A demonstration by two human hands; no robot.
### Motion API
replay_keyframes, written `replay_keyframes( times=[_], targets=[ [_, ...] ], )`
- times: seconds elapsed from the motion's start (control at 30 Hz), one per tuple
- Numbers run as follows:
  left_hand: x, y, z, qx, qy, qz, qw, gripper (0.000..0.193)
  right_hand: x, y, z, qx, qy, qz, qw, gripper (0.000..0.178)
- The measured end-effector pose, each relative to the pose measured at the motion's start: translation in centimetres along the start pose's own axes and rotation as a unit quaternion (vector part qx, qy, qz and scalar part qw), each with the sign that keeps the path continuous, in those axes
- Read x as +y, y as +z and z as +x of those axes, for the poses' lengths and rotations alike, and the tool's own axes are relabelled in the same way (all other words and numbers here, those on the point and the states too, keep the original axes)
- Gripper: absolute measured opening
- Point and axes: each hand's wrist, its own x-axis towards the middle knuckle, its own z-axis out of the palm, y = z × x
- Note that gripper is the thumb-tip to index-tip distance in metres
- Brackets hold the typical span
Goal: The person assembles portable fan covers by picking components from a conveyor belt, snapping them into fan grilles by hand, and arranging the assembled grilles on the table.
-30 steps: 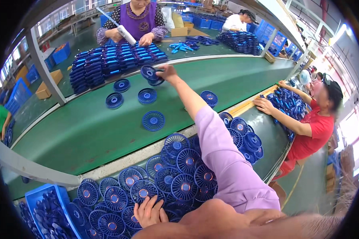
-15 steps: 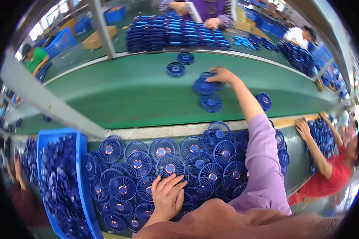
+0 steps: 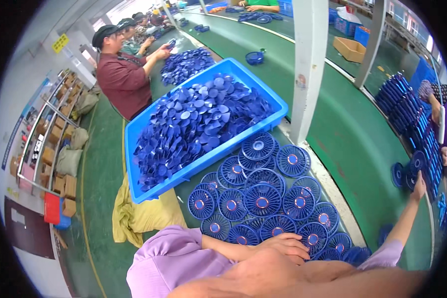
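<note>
My left hand (image 3: 285, 246) lies palm down on a spread of round blue fan grilles (image 3: 263, 199), fingers stretched out. These grilles overlap in layers on the bench, many with a copper-coloured ring at the hub. At the far right, my right hand (image 3: 418, 187) reaches over the green conveyor belt (image 3: 350, 134). Its fingers close on the edge of a blue fan grille (image 3: 411, 180), with other grilles overlapping right beside it. The fingertips are small in view and partly hidden.
A bright blue tub (image 3: 279, 107) full of rounded dark blue plastic pieces stands left of the grilles. A white post (image 3: 308, 74) rises at the belt's edge. Yellow cloth (image 3: 149, 211) lies below the tub. A co-worker (image 3: 121, 74) handles parts farther left; stacked blue parts (image 3: 409, 119) line the far side.
My view has swung to the left, bringing the tub to the middle. The right arm now appears at the far right, still among the grilles on the belt. My left hand stays on the pile.
</note>
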Motion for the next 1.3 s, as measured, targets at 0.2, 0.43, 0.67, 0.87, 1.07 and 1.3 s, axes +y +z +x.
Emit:
replay_keyframes(
  times=[0.2,0.43,0.67,0.87,1.07,1.3],
  targets=[
    [-0.7,-0.2,0.9,0.02,-0.031,0.002,0.999,0.025,-1.7,9.5,-2.4,0.028,-0.073,-0.376,0.923,0.059],
    [-0.5,0.0,0.3,0.03,-0.023,-0.003,0.999,0.026,2.3,5.5,-1.2,-0.017,-0.079,-0.139,0.987,0.055],
    [-0.4,0.6,-0.1,0.043,0.012,0.02,0.999,0.024,0.8,4.0,-1.3,0.028,-0.11,-0.136,0.984,0.075],
    [-0.1,-0.8,0.3,0.001,-0.054,0.073,0.996,0.02,-5.9,14.3,-13.3,-0.136,-0.069,-0.259,0.954,0.039],
    [0.6,-1.5,2.0,-0.024,-0.047,0.065,0.996,0.019,-9.2,10.9,-14.7,-0.041,-0.104,-0.378,0.919,0.071],
    [1.2,-1.7,2.0,-0.036,-0.047,0.065,0.996,0.017,-13.1,10.5,-19.7,-0.077,0.066,-0.184,0.978,0.069]
  ],
)
